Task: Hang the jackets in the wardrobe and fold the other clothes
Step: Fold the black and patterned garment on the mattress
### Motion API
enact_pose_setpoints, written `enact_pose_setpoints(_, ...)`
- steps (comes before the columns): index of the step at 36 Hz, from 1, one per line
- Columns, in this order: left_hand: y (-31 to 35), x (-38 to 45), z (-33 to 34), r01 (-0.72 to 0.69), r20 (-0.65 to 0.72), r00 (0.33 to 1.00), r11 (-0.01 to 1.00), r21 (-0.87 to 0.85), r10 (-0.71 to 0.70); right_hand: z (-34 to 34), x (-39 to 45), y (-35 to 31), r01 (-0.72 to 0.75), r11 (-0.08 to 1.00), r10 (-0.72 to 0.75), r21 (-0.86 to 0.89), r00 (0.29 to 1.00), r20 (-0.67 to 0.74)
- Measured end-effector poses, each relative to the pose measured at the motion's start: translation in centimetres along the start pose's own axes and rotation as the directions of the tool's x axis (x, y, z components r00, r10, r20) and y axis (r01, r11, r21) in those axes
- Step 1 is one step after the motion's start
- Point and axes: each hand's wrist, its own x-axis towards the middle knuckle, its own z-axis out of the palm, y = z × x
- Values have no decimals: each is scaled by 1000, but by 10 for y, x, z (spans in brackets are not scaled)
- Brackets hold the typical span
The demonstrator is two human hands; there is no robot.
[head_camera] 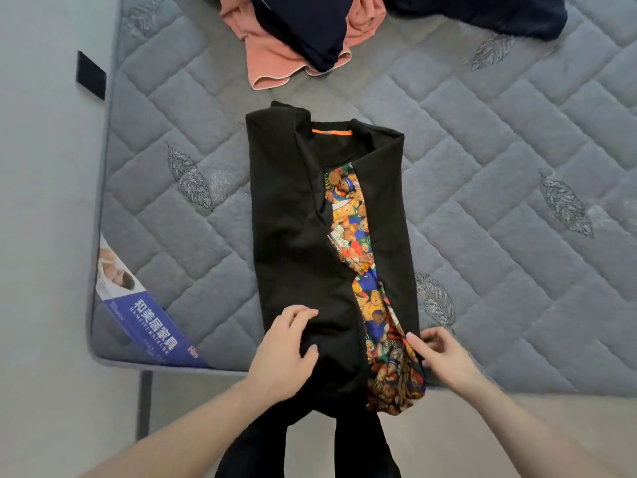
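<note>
A black shirt [296, 236] with a colourful teddy-bear print panel [351, 229] lies lengthwise on the grey quilted mattress [482, 167], both sides folded in toward the middle, collar at the far end. Its hem hangs over the near mattress edge. My left hand [286, 353] grips the black cloth near the hem on the left side, fingers curled into a fold. My right hand [437, 353] pinches the right edge of the hem, where black cloth meets the print.
At the mattress's far end lie a salmon-pink garment [272, 60] and dark navy clothes [310, 29], with more navy cloth [499, 15] at the far right. A blue label [151, 326] marks the near left corner. Pale floor lies left of the mattress.
</note>
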Motion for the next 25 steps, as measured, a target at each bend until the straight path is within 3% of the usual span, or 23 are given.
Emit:
enact_pose_setpoints(3, -16, -34, 26, -58, 153, 987, 991, 123, 39, 7, -22, 29, 3, 975, 16, -222, 997, 82)
enact_pose_setpoints(5, -23, -47, 38, -156, 273, 959, 954, 257, 83, 11, -30, 35, 16, 963, 6, -269, 997, 81)
enact_pose_setpoints(11, -29, -48, 51, -222, 465, 886, 879, 422, 0, 39, -71, -1, 141, 990, -140, 17, 988, -68)
enact_pose_setpoints(15, -30, -31, 45, -138, 483, 876, 947, 290, -20, 78, -104, -35, 308, 948, -309, 84, 951, -6)
enact_pose_setpoints(18, -31, -28, 32, 71, 493, 870, 995, -77, -24, 112, -118, -60, 396, 918, -394, -15, 916, 70)
enact_pose_setpoints(19, -31, -28, 27, 174, 488, 872, 956, -236, -38, 124, -120, -67, 419, 907, -414, -39, 905, 94)
enact_pose_setpoints(21, -30, -29, 16, 375, 415, 895, 780, -501, -163, 147, -120, -82, 431, 900, -419, -64, 896, 146)
enact_pose_setpoints(23, -30, -29, 4, 541, 386, 839, 521, -660, -383, 168, -116, -92, 431, 893, -401, -128, 893, 206)
enact_pose_setpoints(25, -33, -30, -8, 582, 379, 771, 325, -745, -513, 183, -110, -99, 424, 887, -375, -183, 892, 253)
